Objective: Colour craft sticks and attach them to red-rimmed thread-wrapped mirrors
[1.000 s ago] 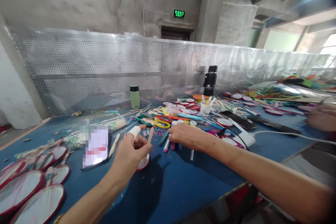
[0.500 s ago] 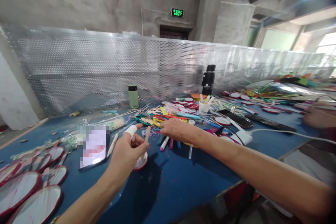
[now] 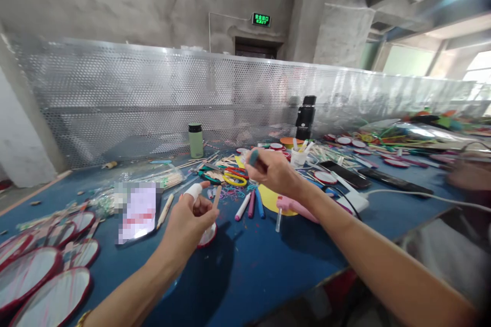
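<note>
My left hand (image 3: pixel 188 220), a white bandage on its thumb, is closed round a wooden stick (image 3: pixel 216 197) whose lower end carries a small red-rimmed disc (image 3: pixel 207 235) just above the blue table (image 3: pixel 253 260). My right hand (image 3: pixel 269 169) is raised over the table with its fingers closed on a teal marker (image 3: pixel 253 157). Below it lie loose markers (image 3: pixel 249 204), a yellow disc (image 3: pixel 268 199) and a pink tool (image 3: pixel 297 208). Scissors with yellow and red handles (image 3: pixel 233 176) lie just behind.
Red-rimmed oval fans (image 3: pixel 46 276) are stacked at the left. A phone (image 3: pixel 138 211) lies near my left hand. A green flask (image 3: pixel 196 141), a black bottle (image 3: pixel 306 116), a white cup (image 3: pixel 298 156), phones and a cable (image 3: pixel 414 193) stand further back. Another person's hand (image 3: pixel 466 173) shows at the right edge.
My right hand has lifted off the table with a teal marker in its fingers, uncovering the yellow disc and pink tool. My left hand has hardly moved.
</note>
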{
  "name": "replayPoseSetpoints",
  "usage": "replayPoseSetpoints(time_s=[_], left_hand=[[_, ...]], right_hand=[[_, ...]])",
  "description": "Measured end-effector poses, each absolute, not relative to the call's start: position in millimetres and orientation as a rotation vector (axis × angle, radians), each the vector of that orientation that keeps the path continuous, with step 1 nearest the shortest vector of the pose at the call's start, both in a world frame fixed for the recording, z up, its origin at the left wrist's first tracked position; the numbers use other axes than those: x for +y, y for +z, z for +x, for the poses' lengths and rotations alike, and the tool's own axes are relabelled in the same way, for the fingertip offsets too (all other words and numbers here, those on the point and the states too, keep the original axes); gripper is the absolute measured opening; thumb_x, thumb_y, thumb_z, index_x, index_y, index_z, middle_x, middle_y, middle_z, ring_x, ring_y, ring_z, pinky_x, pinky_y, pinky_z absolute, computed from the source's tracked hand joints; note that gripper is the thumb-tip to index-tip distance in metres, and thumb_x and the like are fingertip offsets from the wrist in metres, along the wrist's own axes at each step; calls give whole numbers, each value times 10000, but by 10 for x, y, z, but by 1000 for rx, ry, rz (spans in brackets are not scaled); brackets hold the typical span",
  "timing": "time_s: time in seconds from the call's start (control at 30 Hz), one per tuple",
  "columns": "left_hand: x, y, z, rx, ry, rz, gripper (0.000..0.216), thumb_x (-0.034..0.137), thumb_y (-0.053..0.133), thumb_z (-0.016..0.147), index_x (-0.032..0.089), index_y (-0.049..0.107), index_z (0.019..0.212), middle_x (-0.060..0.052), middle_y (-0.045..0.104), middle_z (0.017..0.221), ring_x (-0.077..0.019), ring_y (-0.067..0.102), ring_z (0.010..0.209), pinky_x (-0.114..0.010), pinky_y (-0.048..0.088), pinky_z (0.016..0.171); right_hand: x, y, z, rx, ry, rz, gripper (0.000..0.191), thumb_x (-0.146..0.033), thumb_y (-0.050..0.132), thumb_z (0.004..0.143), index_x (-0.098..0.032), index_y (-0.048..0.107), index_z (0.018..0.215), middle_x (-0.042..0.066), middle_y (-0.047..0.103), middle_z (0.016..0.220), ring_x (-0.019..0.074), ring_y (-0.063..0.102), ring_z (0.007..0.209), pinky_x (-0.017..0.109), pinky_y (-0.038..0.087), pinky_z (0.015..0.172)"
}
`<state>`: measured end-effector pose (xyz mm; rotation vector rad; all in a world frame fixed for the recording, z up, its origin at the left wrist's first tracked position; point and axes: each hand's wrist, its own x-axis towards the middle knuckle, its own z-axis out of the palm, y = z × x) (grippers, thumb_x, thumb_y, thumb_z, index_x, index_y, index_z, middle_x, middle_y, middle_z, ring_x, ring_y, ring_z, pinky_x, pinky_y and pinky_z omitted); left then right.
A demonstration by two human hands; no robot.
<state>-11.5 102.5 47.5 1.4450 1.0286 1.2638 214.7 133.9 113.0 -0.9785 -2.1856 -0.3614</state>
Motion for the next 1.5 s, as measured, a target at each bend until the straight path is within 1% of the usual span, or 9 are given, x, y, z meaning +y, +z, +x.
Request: replayPoseSetpoints(time_s=[0.13,0.23,0.33,0.47,0.7,0.87,1.03,1.33,1.5], left_hand=[[976,464,-83,1036,1211,1443,726,263,746,688,144,497,1359,57,598,635,-124,530,515,-261,371,520],[962,466,-76,1030,1187,1456,668,270,762,690,139,560,1312,39,623,614,-138,557,513,-264,374,525],[959,480,-84,1029,1191,1440,646,280,784,676,124,597,1275,38,627,585,-142,564,503,-266,376,530],[925,508,-77,1001,1211,1390,752,260,767,696,125,496,1385,52,620,601,-126,563,509,-248,378,517],[837,497,21,938,1159,1341,877,209,706,706,105,290,1471,95,582,626,-96,518,431,-233,400,436],[818,473,59,947,1159,1362,764,184,696,668,79,390,1360,93,592,586,-136,588,429,-272,463,469],[801,463,64,911,1150,1374,500,204,729,682,90,510,1117,64,618,551,-131,611,453,-254,448,499],[816,416,48,852,1164,1370,535,216,745,692,128,488,1153,85,608,577,-136,617,454,-263,473,495],[827,430,57,886,1139,1381,487,251,750,679,140,519,1093,87,595,579,-141,625,445,-256,441,471]], right_hand=[[981,1097,2066,-1853,-206,-931,230,-245,416,1000,-151,622,956,-17,559,684,75,449,521,208,367,450],[871,967,1973,-1568,185,-736,147,-246,573,932,-163,689,970,-7,636,698,74,531,510,203,411,437],[880,826,1904,-1400,419,-657,100,-260,671,882,-180,713,924,-9,676,670,63,520,439,196,416,399],[845,685,1820,-1321,525,-664,111,-278,678,893,-192,714,833,-21,683,611,46,500,369,170,405,354],[610,597,1723,-1451,328,-657,133,-158,636,903,-233,740,940,-26,723,707,64,603,422,181,508,428],[572,597,1714,-1567,120,-690,168,-97,627,877,-208,727,954,-20,733,709,55,601,415,169,502,438],[571,576,1693,-1628,7,-681,190,-81,621,870,-206,718,975,4,748,742,116,702,584,211,558,537],[568,588,1669,-1664,-79,-711,166,-88,611,875,-198,712,946,18,736,734,141,700,594,260,583,596],[579,565,1676,-1675,-54,-698,171,-85,619,868,-200,706,959,24,738,751,152,701,599,272,589,610]])
